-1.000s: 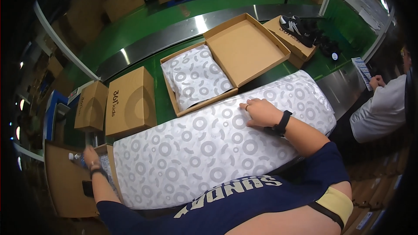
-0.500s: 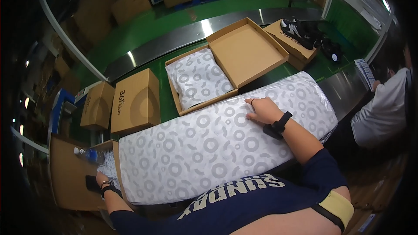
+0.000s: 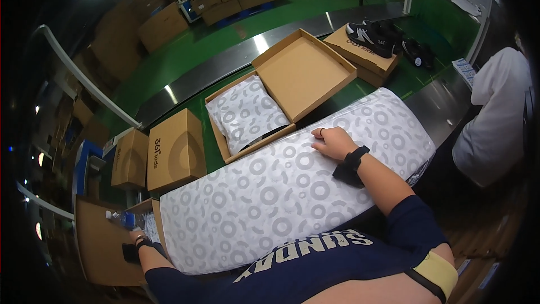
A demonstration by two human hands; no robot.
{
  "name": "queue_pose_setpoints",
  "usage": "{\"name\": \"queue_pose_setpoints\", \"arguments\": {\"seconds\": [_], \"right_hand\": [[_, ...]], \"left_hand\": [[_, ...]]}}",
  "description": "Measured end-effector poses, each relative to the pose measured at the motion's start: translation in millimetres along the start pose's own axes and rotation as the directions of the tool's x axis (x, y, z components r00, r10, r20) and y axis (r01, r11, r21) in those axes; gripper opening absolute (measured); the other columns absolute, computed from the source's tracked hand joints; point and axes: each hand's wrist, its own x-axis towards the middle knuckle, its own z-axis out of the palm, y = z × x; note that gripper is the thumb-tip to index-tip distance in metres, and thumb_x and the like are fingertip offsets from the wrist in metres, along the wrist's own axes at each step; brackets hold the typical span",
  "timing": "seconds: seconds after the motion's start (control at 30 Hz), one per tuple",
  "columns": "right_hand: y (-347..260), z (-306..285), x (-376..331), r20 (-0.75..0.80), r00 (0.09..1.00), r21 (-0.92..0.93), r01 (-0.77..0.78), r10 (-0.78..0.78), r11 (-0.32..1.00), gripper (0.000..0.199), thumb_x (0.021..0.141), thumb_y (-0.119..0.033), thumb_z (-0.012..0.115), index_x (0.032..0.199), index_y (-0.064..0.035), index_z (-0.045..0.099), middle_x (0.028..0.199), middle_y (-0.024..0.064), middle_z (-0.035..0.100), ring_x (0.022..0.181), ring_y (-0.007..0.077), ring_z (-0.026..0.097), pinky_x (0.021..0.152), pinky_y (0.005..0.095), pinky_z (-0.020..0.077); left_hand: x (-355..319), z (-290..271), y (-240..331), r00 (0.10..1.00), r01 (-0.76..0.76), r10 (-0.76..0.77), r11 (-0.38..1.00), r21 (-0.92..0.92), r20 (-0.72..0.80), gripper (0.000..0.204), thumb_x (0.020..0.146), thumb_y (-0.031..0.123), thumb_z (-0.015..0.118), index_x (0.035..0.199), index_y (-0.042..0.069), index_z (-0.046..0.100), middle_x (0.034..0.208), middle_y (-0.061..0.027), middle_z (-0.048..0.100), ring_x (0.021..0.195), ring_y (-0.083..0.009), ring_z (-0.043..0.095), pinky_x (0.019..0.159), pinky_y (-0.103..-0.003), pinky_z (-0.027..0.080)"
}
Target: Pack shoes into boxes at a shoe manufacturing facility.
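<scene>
The patterned paper stack [image 3: 253, 202], white with grey rings and arcs, lies flat in front of the person's torso, along the near side of the green table [image 3: 214, 160]. The right hand [image 3: 336, 143] rests palm down on its upper surface, close to the far edge; the thumb and index finger are spread apart, and a dark band encircles the wrist. The left hand [image 3: 136, 236] is at the open carton [image 3: 94, 239] at lower left, near the white paper slips [image 3: 151, 226] and just below the clear bottle [image 3: 125, 218]; its fingers are largely hidden, so whether they grip anything cannot be determined. A dark flat object [image 3: 131, 253] is located beside this hand. Beyond the stack, the open shoe box [image 3: 312, 76] stands with its lid folded back to the right; its tray contains a patterned paper wrap [image 3: 247, 114]. Two closed brown boxes, one larger [image 3: 177, 152] and one smaller [image 3: 130, 160], stand side by side to the left of this tray. At upper right, a black-and-grey shoe [image 3: 368, 38] sits on a brown shoe box [image 3: 368, 63]. A co-worker's light sleeve [image 3: 489, 124] is visible at far right.
</scene>
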Motion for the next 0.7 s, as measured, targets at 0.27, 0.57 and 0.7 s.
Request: {"name": "queue_pose_setpoints", "arguments": {"seconds": [0.27, 0.57, 0.7], "right_hand": [[-5, -5, 15, 0.082, 0.996, 0.034, 0.025, -0.028, 0.999, 0.04, 0.073, -0.03, 0.06, 0.1, -0.0014, 0.059, 0.094, 0.0169, 0.062, 0.087, 0.029, 0.059, 0.077, 0.0347, 0.0453], [10, -43, 89, 0.369, 0.923, -0.133, -0.067, 0.112, 0.989, 0.078, 0.06, -0.048, 0.072, 0.113, 0.0046, 0.048, 0.115, 0.0266, 0.048, 0.106, 0.0356, 0.049, 0.087, 0.0349, 0.0413], [-32, 14, 83, 0.448, 0.884, -0.147, 0.219, -0.133, 0.965, 0.082, 0.067, -0.036, 0.069, 0.136, -0.0303, 0.024, 0.139, 0.0271, 0.013, 0.118, 0.0404, 0.037, 0.099, 0.0383, 0.0316]], "left_hand": [[31, 17, 93, 0.997, 0.059, -0.019, 0.784, -0.618, 0.071, 0.032, 0.081, 0.005, 0.045, 0.112, 0.003, 0.05, 0.101, -0.0189, 0.058, 0.093, -0.0271, 0.056, 0.077, -0.036, 0.046], [-217, 8, 393, 0.207, 0.615, 0.435, 0.639, -0.462, 0.876, 0.105, 0.071, 0.07, 0.046, 0.134, 0.019, -0.021, 0.14, -0.0238, -0.001, 0.126, -0.0482, 0.011, 0.1, -0.052, 0.017], [-221, -3, 426, 0.07, 0.833, 0.527, 0.437, -0.34, 0.847, 0.11, 0.067, 0.079, 0.037, 0.134, 0.014, -0.021, 0.137, -0.0272, 0.009, 0.121, -0.0483, 0.027, 0.093, -0.06, 0.026]]}}
